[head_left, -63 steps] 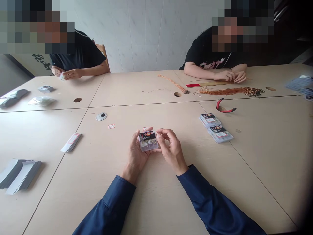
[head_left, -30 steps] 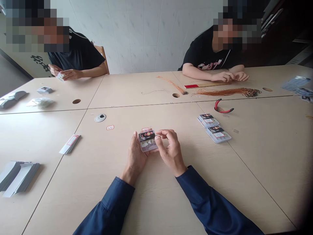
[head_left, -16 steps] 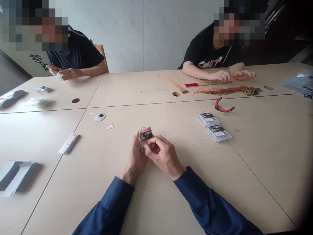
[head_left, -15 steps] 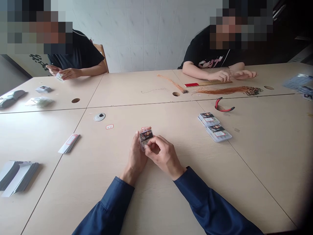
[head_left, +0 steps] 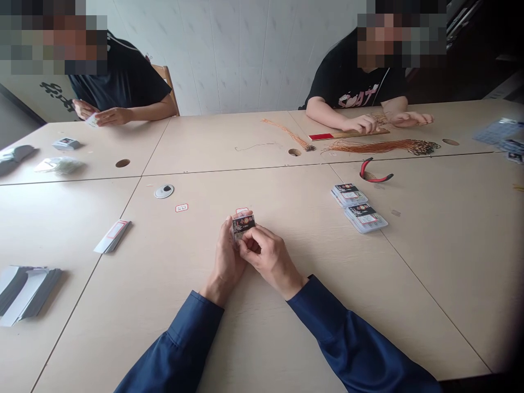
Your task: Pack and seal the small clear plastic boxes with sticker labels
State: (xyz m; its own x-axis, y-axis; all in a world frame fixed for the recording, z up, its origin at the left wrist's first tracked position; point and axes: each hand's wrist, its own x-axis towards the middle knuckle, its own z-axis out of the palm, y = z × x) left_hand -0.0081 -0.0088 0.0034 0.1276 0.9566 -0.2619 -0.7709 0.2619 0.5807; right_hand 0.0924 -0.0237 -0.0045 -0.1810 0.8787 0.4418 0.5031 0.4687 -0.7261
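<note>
My left hand [head_left: 227,262] is closed around a small clear plastic box [head_left: 243,222] with a black printed label, held upright over the table. My right hand [head_left: 270,255] presses a pinch of thumb and forefinger against the lower front of this box; whatever may lie between those fingertips is hidden. Just behind the box, a red-bordered sticker [head_left: 242,210] shows in part on the table. To the right lie two piles of similar flat boxes, a rear pile [head_left: 349,195] and a front pile [head_left: 365,218], touching each other.
Red-handled pliers [head_left: 377,177] stand in a table hole at right. Orange cords [head_left: 380,146] lie farther back, near a co-worker's hands [head_left: 366,124]. Another co-worker's hands [head_left: 108,116] hold a small card-like item. Paper strips [head_left: 112,237] and a thicker stack [head_left: 35,292] are at left.
The view has shifted slightly. My hands keep the box in nearly the same place, with the right fingers still against its front. The right co-worker's hands have moved a little.
</note>
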